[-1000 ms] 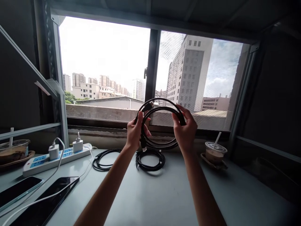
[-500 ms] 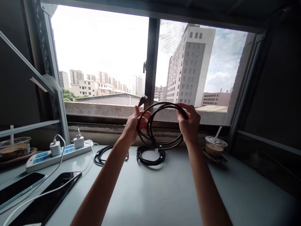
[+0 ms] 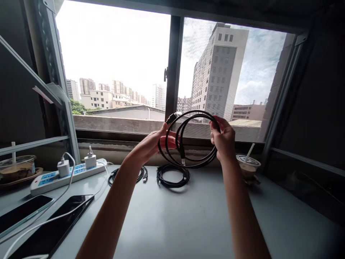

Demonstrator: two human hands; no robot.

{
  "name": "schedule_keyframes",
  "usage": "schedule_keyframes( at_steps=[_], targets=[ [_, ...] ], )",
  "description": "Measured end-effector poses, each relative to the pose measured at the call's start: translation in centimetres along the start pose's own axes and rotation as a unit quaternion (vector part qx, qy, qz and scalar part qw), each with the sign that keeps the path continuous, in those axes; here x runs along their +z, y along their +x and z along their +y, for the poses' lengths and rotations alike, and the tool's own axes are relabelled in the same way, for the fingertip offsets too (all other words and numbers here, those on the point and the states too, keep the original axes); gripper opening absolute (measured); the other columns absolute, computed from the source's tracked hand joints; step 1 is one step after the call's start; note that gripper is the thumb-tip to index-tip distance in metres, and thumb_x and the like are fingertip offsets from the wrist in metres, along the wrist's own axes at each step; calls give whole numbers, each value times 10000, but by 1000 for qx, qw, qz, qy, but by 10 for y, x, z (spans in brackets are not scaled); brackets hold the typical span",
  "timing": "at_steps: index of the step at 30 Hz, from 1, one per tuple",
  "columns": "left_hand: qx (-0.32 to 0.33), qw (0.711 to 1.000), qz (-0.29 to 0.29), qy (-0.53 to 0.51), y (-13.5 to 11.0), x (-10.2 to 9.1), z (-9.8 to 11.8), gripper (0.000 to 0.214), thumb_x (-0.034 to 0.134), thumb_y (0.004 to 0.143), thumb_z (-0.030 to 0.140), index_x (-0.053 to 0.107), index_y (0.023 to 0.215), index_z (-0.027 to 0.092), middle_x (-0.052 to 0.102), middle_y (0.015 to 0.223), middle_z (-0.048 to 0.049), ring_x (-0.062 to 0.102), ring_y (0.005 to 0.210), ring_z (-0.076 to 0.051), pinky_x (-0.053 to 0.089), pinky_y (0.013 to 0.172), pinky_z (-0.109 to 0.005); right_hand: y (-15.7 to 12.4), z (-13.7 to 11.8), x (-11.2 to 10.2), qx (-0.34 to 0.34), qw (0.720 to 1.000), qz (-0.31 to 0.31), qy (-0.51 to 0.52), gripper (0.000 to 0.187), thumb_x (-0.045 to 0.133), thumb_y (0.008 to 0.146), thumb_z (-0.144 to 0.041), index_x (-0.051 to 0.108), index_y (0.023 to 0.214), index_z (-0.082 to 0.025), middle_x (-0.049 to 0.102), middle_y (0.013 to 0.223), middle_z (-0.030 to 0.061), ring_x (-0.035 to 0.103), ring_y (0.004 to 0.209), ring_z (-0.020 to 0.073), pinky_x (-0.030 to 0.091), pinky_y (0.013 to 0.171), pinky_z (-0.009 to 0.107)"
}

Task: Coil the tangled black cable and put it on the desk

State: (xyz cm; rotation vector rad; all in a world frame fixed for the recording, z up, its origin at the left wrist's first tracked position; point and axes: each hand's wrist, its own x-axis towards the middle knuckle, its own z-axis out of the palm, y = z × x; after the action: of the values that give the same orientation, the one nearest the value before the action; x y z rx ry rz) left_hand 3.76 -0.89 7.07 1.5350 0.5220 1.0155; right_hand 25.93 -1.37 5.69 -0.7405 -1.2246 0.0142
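Observation:
A black cable (image 3: 201, 114) hangs in loose loops between my two hands, above the desk. My left hand (image 3: 155, 143) grips it near one end, thumb up, where a dark plug (image 3: 171, 118) sticks out past the thumb. The other plug (image 3: 182, 157) dangles inside the loops, its light tip pointing down. At the right side of the loops, my right hand (image 3: 224, 138) is closed round the gathered strands. Below lie two more coiled black cables: one coil (image 3: 174, 185) in the middle, and another coil (image 3: 142, 174) partly hidden behind my left forearm.
On the left stand a white power strip (image 3: 54, 178) with two chargers, a phone (image 3: 25, 212) and a black tablet (image 3: 59, 225) crossed by white cords. Lidded drink cups stand at far left (image 3: 17, 167) and right (image 3: 246, 165). A window (image 3: 175, 72) lies behind.
Both hands have shifted slightly right with the looped cable. My left wrist has bent, and the plug above its thumb has moved right and a little down, closer to the loops.

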Motion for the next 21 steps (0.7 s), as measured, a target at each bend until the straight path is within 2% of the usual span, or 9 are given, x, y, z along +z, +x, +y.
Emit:
schedule_keyframes(
  at_steps=[3,6,11,14,16,18,21],
  targets=[
    [11,999,-45,-15,-2,-9,3,484,457,876,514,647,1021,93,709,869,-140,676,822,-209,502,801,-289,2,-3,-4,105,989,33,96,263,643,709,-344,650,944,-228,560,794,-16,285,444,25,196,352,178],
    [-5,996,-81,-30,-2,-15,2,491,417,892,516,650,1031,107,711,879,-147,676,837,-217,499,802,-294,2,-9,-7,123,983,20,133,251,687,652,-367,649,853,-222,514,732,-35,255,441,15,170,348,169],
    [-40,989,-136,33,5,-26,-10,510,487,850,535,664,1033,92,705,879,-185,676,848,-256,505,796,-334,-2,-15,-5,131,973,-109,154,322,728,591,-408,648,850,-234,418,604,-63,233,435,26,166,352,168],
    [-53,990,-106,74,8,-27,-16,475,520,841,508,677,984,83,704,835,-185,683,792,-252,515,747,-320,-6,-18,0,89,974,-182,103,292,667,675,-388,670,925,-237,429,601,-53,293,445,47,213,365,183],
    [-46,994,-77,56,6,-22,-14,437,522,852,478,674,963,84,704,835,-175,682,790,-246,513,743,-310,-7,-20,3,21,979,-199,29,210,588,759,-313,689,924,-230,487,644,-30,387,493,71,324,425,210],
    [-46,995,-89,5,3,-13,-9,406,531,855,453,659,969,85,702,840,-169,678,798,-249,509,762,-328,-7,-20,6,-60,981,-178,-50,201,535,788,-216,701,902,-225,566,732,0,509,617,114,441,583,263],
    [-67,985,-140,-71,1,-1,-3,378,490,885,426,646,968,91,677,731,-124,661,694,-216,514,701,-324,-6,-17,8,-121,978,-108,-128,232,507,800,-155,703,898,-230,624,841,41,589,784,171,475,765,327]
  ],
)
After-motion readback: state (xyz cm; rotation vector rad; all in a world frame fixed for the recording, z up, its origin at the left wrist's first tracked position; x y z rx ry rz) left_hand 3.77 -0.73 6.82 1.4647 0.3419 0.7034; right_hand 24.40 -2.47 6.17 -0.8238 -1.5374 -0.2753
